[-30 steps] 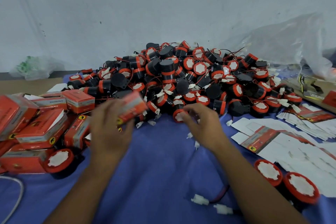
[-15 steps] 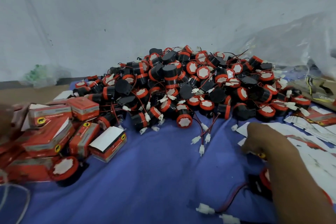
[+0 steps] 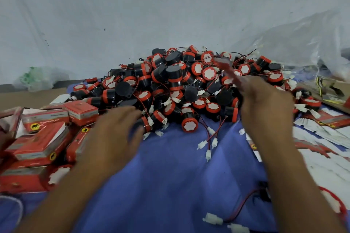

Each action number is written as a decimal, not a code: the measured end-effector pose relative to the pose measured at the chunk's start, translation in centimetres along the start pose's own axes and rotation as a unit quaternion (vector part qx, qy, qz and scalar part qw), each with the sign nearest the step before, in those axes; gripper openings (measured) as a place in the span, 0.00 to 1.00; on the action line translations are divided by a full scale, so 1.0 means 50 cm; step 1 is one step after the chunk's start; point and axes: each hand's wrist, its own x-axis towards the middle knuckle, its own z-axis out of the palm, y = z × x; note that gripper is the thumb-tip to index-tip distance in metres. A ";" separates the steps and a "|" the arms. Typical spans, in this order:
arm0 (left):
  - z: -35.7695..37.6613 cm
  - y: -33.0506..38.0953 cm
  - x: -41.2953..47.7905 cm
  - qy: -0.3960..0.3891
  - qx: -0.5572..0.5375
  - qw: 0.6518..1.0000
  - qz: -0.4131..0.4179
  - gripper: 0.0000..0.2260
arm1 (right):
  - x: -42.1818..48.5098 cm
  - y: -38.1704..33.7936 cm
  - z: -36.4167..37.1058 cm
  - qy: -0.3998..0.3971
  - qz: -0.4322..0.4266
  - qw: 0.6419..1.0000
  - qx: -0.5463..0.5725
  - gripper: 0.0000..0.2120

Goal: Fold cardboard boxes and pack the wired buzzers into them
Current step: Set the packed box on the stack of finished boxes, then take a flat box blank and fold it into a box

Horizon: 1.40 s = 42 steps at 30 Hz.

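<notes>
- The right hand (image 3: 265, 106) is seen pinching a flat blank (image 3: 226, 71), which is held raised and tilted above the right side of the pile. How the fingers lie on it is hidden by blur.
- The left hand (image 3: 113, 134) is held loose, with fingers spread and nothing grasped. It lies at the near left edge of the pile, between the boxes (image 3: 47, 138) and the buzzers (image 3: 178, 85).
- The step in hand is judged to be the opening of the blank into a box.
- The blank is best brought down over the bare cloth (image 3: 170, 179) between the hands, away from the pile, so that no wire is snagged.
- The free edge should be taken by the left hand and the opposite creases squeezed until the sleeve squares up. One end's flaps should be tucked before anything is put in.
- The buzzers are heaped at the far middle of the cloth with their red wires crossed. One at the near edge, such as the front buzzer (image 3: 189, 125), should be lifted by its body, not by its lead.
- The lead and its white plug should be coiled inside before the last flap is shut, or the flap may be forced open.
- More blanks are kept in the stack (image 3: 325, 138) at the right, and the finished boxes lie at the left.
</notes>
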 end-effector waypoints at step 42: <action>0.094 0.138 -0.040 -0.144 -0.873 0.422 -0.196 0.23 | -0.147 -0.126 0.160 -0.386 0.079 0.780 0.486 0.41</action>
